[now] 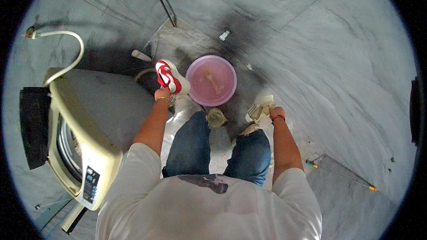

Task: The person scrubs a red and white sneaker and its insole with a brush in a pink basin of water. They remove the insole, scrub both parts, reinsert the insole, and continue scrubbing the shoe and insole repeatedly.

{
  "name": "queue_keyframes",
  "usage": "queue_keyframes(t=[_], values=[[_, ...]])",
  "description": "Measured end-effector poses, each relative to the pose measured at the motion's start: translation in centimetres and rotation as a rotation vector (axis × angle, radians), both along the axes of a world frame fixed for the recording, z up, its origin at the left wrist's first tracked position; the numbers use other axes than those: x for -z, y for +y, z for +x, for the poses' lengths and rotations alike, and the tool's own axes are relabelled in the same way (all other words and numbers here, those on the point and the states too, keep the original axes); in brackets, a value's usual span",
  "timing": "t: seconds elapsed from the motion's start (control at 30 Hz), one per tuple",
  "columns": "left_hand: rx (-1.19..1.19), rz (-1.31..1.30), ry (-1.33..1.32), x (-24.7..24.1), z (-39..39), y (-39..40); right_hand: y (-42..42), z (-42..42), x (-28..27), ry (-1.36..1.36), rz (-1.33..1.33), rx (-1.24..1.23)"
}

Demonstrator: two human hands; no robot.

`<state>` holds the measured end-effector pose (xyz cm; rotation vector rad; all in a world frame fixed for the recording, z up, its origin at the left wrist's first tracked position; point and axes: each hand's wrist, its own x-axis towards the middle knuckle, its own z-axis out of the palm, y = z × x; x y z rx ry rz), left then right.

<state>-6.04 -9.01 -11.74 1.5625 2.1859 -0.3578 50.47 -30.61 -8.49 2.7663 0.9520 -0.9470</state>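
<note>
My left hand [161,94] grips a red and white sneaker [169,77] by its near end, with the pale sole turned toward the basin. Right beside that shoe sits a pink plastic basin [196,98], holding cloudy liquid. An elongated light-brown object [210,79] shows in the liquid; its kind is unclear. To the right of the basin, my right hand [277,111] is closed on a beige and white shoe [259,109], low over the wet floor. A brownish rounded object [216,117] lies between my knees and the basin.
A top-loading washing machine [90,113] stands close on my left, lid raised, with a pale hose [78,46] running to the wall. A white tap [225,34] juts from the wall ahead. A dark rod [161,0] leans in the corner. At right is a corner shelf [343,168].
</note>
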Motion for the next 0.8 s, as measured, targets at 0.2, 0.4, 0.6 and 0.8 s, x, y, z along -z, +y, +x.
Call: queue_keyframes(t=[0.2,0.4,0.6,0.8], values=[[-0.111,0.313,-0.160,9.3,-3.0,4.9,8.2,0.9,10.5,0.001,-0.025,-0.152],[-0.194,0.300,-0.108,14.7,-0.3,7.8,11.2,3.0,16.9,0.249,-0.238,0.094],[-0.014,0.452,-0.138,21.6,2.6,10.6,9.5,11.2,27.5,0.055,-0.071,0.027],[-0.104,0.304,-0.146,23.6,0.0,6.9,10.1,3.3,28.0,0.332,-0.324,0.088]])
